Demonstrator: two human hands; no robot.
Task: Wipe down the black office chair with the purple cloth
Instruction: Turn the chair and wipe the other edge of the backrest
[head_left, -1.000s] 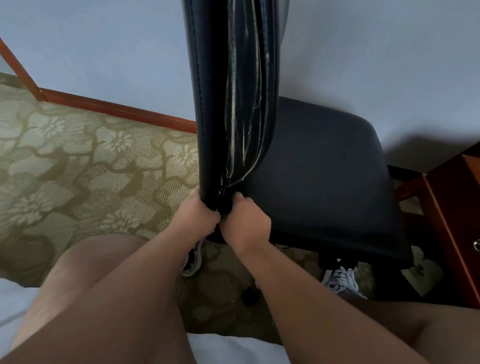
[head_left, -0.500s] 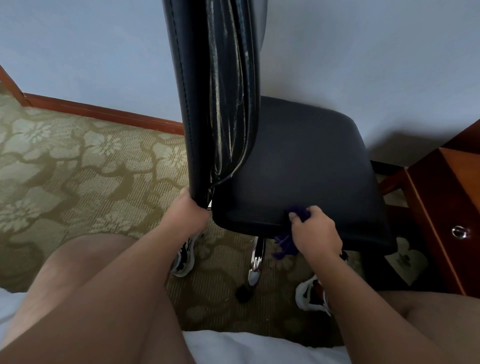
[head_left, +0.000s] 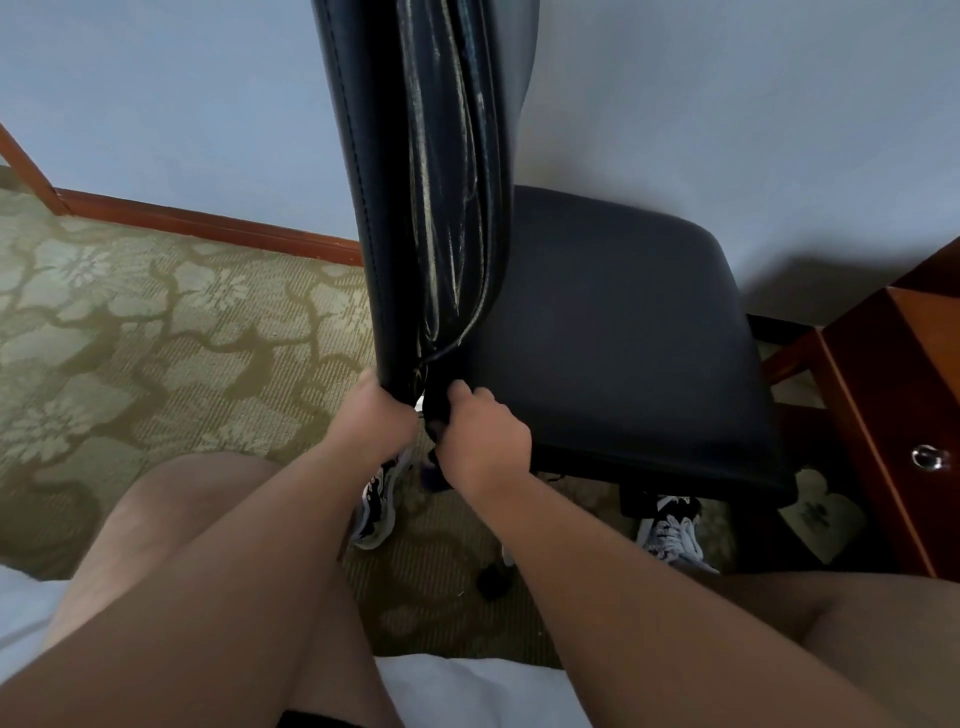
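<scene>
While your left hand (head_left: 379, 423) grips the bottom corner of the chair's (head_left: 623, 332) glossy, creased backrest, your right hand (head_left: 485, 441) curls into the seam where the back meets the matte padded seat. It holds the cloth (head_left: 430, 474), of which only a dark purple scrap shows beneath. Patterned carpet (head_left: 156, 338) lies open on the left; a wooden drawer unit (head_left: 893, 395) stands near the seat's right edge.

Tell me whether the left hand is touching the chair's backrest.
Touching. The head view shows the left hand gripping the lower corner of the black backrest, with no gap between them.
</scene>
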